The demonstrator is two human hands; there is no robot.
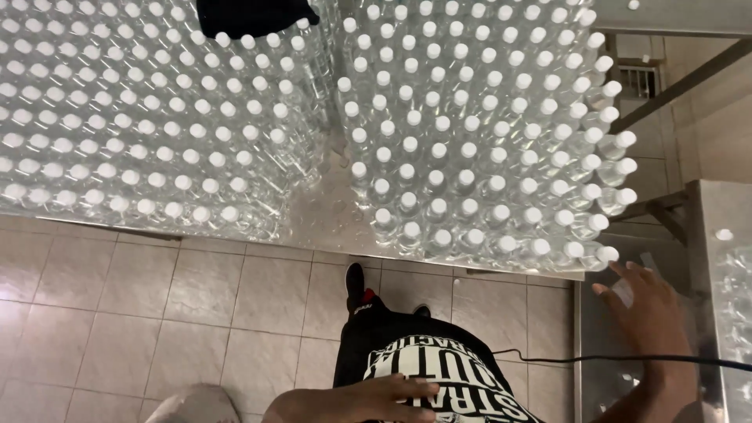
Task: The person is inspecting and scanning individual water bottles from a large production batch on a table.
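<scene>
The clear plastic bottles [486, 149] with white caps stood packed in tight rows on the steel bench [329, 211], one block filling its right part out to the near right corner, where the outermost bottles leaned over the edge. A second block of bottles [141, 117] covered the left part, and a bare strip of bench ran between the two down to the near edge. Judging from that, nearly all the bench was already loaded and only the strip was left open. Your right hand [650, 313] reached with fingers spread, holding nothing, just beside the corner bottles but not touching them that I could tell. Your left hand [392, 392] lay open and flat against your black printed shirt [439, 368], well apart from the bench. A black cable [627, 359] crossed below your right wrist, over the tiled floor [157, 313].
</scene>
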